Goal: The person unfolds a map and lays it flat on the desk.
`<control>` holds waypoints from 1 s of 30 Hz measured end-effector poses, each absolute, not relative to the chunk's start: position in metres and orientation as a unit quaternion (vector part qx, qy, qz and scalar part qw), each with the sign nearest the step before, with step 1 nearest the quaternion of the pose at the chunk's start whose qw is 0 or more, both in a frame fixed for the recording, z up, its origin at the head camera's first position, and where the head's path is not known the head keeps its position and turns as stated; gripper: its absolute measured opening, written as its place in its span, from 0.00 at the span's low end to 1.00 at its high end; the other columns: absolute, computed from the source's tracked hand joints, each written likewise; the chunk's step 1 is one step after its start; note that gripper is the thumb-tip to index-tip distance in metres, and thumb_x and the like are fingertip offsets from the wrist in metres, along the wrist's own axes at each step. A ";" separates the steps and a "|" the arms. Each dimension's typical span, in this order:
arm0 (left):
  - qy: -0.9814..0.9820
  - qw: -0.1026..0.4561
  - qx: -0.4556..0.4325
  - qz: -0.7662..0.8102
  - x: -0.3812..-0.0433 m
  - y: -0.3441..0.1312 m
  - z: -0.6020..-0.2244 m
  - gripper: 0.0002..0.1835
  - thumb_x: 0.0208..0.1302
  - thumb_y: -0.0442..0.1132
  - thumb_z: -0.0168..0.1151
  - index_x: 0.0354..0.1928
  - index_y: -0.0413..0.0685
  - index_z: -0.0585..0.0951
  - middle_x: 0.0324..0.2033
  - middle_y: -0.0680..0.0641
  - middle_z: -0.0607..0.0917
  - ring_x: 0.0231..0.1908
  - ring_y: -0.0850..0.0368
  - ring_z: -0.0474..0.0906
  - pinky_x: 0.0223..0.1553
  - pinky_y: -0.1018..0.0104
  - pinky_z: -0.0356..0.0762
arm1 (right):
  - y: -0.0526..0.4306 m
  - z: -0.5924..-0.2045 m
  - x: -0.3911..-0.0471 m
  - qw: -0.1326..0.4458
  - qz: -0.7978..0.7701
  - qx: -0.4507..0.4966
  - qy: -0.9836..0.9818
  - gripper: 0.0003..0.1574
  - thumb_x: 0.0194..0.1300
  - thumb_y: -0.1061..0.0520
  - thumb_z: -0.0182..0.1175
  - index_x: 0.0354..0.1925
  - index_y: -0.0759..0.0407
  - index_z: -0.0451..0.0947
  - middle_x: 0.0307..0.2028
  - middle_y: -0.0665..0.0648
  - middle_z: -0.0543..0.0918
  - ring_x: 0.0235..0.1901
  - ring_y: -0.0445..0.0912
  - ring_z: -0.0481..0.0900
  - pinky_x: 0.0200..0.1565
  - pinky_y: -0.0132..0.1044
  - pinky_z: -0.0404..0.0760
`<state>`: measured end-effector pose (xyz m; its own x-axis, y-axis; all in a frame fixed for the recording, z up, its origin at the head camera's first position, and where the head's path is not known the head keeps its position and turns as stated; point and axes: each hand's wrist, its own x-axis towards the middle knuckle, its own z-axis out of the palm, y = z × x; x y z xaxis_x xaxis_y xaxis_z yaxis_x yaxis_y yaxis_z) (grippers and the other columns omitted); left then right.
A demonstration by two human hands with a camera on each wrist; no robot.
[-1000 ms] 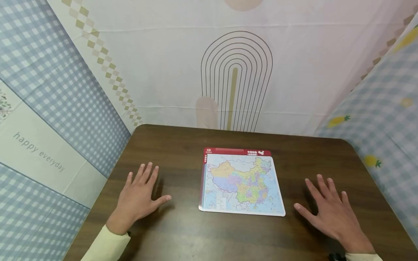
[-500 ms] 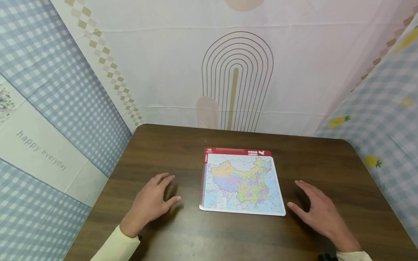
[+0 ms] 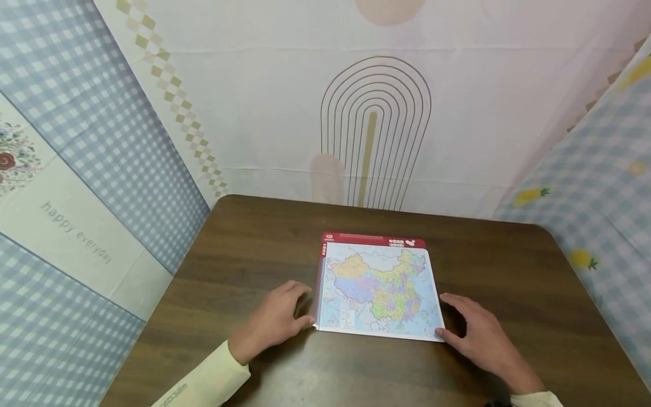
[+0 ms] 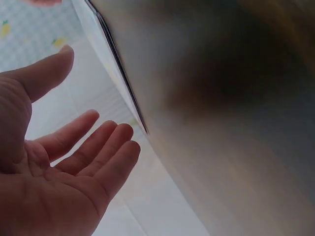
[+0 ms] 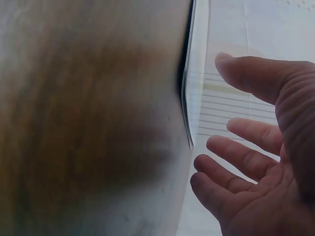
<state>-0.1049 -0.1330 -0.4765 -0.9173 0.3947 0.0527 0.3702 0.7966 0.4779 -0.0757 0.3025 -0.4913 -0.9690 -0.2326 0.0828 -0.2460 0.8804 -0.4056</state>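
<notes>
A thin map board (image 3: 376, 288) with rounded corners and a red top strip lies flat on the brown table; it shows a coloured map of China. Beside its left edge is my left hand (image 3: 272, 319), thumb tip right at the lower left corner and fingers relaxed. My right hand (image 3: 480, 336) is at the opposite edge, its thumb tip overlapping the lower right corner. In the left wrist view the fingers (image 4: 110, 152) are spread apart near the board's dark edge (image 4: 118, 64). The right wrist view shows similarly loose fingers (image 5: 241, 152) and layers along the board's edge (image 5: 186, 88).
The dark wooden table (image 3: 264, 249) has rounded far corners. Behind it hangs a pale cloth (image 3: 264, 102) with arch lines. Blue checked cloths hang at the left (image 3: 127, 113) and right (image 3: 600, 186) of the table.
Both hands have moved inward from either side to the map board's edges, their spread fingers drawing closer together and bending a little. The board lies in the same place on the table.
</notes>
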 end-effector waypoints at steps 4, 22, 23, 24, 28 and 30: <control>0.941 0.029 0.216 0.258 -0.106 -0.122 -0.483 0.28 0.60 0.46 0.81 0.58 0.40 0.84 0.56 0.43 0.87 0.56 0.47 0.85 0.58 0.51 0.83 | 0.300 -0.497 -0.074 0.009 0.211 0.133 -0.968 0.46 0.58 0.48 0.81 0.68 0.64 0.76 0.66 0.66 0.81 0.64 0.64 0.80 0.59 0.65 0.80; 0.938 0.028 0.276 0.210 -0.112 -0.101 -0.491 0.23 0.54 0.43 0.85 0.50 0.43 0.88 0.48 0.47 0.92 0.45 0.55 0.83 0.49 0.60 0.81 | 0.283 -0.498 -0.071 -0.026 0.208 0.132 -0.969 0.46 0.56 0.50 0.82 0.67 0.66 0.78 0.66 0.66 0.80 0.65 0.62 0.80 0.60 0.61 0.81; 0.937 0.029 0.279 0.208 -0.113 -0.100 -0.491 0.23 0.54 0.43 0.85 0.50 0.43 0.88 0.47 0.48 0.92 0.44 0.56 0.82 0.48 0.61 0.80 | 0.283 -0.499 -0.071 -0.025 0.207 0.132 -0.969 0.45 0.56 0.50 0.82 0.67 0.66 0.78 0.66 0.66 0.81 0.65 0.62 0.80 0.60 0.62 0.81; 0.936 0.031 0.283 0.207 -0.113 -0.100 -0.491 0.24 0.54 0.44 0.85 0.50 0.43 0.88 0.47 0.48 0.92 0.43 0.56 0.81 0.47 0.62 0.80 | 0.283 -0.499 -0.071 -0.024 0.205 0.132 -0.969 0.44 0.57 0.51 0.82 0.66 0.66 0.78 0.66 0.66 0.81 0.65 0.63 0.80 0.61 0.62 0.80; 0.934 0.045 0.291 0.201 -0.114 -0.099 -0.491 0.26 0.55 0.45 0.85 0.54 0.43 0.87 0.49 0.48 0.91 0.46 0.55 0.80 0.49 0.63 0.80 | 0.281 -0.499 -0.071 -0.023 0.200 0.133 -0.970 0.42 0.58 0.51 0.80 0.66 0.67 0.79 0.64 0.66 0.82 0.65 0.63 0.78 0.61 0.63 0.79; 0.934 0.051 0.294 0.195 -0.114 -0.099 -0.491 0.27 0.56 0.45 0.84 0.55 0.43 0.87 0.52 0.47 0.91 0.48 0.54 0.80 0.51 0.63 0.80 | 0.280 -0.500 -0.071 -0.022 0.198 0.136 -0.970 0.42 0.58 0.51 0.80 0.66 0.67 0.79 0.64 0.66 0.83 0.65 0.63 0.78 0.61 0.63 0.79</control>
<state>-0.1145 -0.0990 -0.4914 -0.8217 0.5695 0.0203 0.5301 0.7508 0.3940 -0.0714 0.2804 -0.4996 -0.9619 -0.2731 0.0113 -0.2557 0.8845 -0.3902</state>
